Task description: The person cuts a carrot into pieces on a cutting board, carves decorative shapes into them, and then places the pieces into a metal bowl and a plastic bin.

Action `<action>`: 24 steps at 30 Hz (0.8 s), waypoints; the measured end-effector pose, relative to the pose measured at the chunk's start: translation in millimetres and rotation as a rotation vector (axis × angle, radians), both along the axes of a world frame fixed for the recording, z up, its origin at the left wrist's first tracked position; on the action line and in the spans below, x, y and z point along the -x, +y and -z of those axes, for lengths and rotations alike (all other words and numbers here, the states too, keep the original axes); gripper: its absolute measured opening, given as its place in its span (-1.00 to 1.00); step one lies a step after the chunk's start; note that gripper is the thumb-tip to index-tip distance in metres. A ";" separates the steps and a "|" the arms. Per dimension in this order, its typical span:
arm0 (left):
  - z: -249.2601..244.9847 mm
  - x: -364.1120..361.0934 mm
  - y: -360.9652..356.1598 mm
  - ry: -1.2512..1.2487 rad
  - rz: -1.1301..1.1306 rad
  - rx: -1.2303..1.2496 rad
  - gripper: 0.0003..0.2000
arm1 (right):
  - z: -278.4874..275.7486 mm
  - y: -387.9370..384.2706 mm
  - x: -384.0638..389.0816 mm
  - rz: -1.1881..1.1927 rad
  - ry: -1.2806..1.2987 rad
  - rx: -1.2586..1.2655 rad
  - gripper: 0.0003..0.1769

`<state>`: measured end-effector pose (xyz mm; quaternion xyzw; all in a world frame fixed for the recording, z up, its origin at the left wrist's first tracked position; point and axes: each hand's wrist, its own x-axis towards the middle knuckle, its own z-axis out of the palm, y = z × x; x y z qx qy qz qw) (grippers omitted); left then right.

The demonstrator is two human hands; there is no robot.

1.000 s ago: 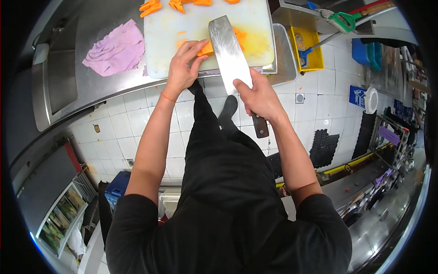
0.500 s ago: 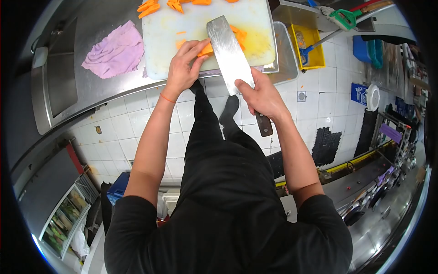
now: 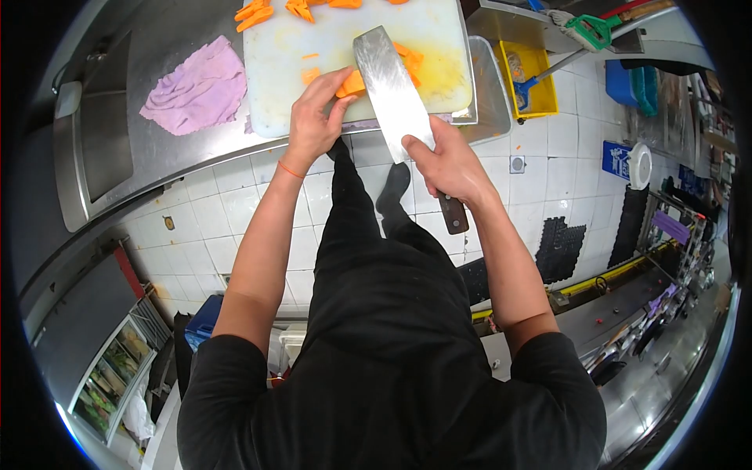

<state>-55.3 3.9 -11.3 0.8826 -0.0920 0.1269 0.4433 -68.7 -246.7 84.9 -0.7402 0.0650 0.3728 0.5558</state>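
Observation:
My right hand [image 3: 453,162] is closed around the dark handle of a cleaver [image 3: 389,82], its thumb on the blade. The broad metal blade slants over a white cutting board [image 3: 274,98], whose right part is stained yellow. Just left of the blade, my left hand [image 3: 317,117] pinches an orange carrot piece [image 3: 352,84] between thumb and fingers at the near side of the board. Cut carrot pieces [image 3: 410,66] show on the blade's other side, partly hidden by it. A thin slice and a flat bit of carrot [image 3: 311,76] lie beyond my left fingers.
More carrot pieces [image 3: 254,13] sit along the board's far edge. A crumpled pink cloth [image 3: 197,88] lies on the steel counter [image 3: 168,47] to the left. Right of the board stand a clear plastic bin [image 3: 492,94] and a yellow bucket [image 3: 540,78] with a blue-handled tool.
My left fingers have shifted slightly left along the carrot piece, so more of it shows beside the blade. The cleaver and my right hand have hardly moved.

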 end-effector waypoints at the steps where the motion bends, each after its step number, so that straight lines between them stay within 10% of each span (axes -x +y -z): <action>1: 0.4 -0.1 0.2 -0.006 0.006 -0.014 -0.53 | 1.1 0.3 -0.9 0.000 0.000 0.000 -0.63; 24: 6.2 1.2 -2.0 -0.058 0.001 -0.060 -0.51 | 15.7 20.6 -13.6 0.013 -0.036 -0.057 -0.63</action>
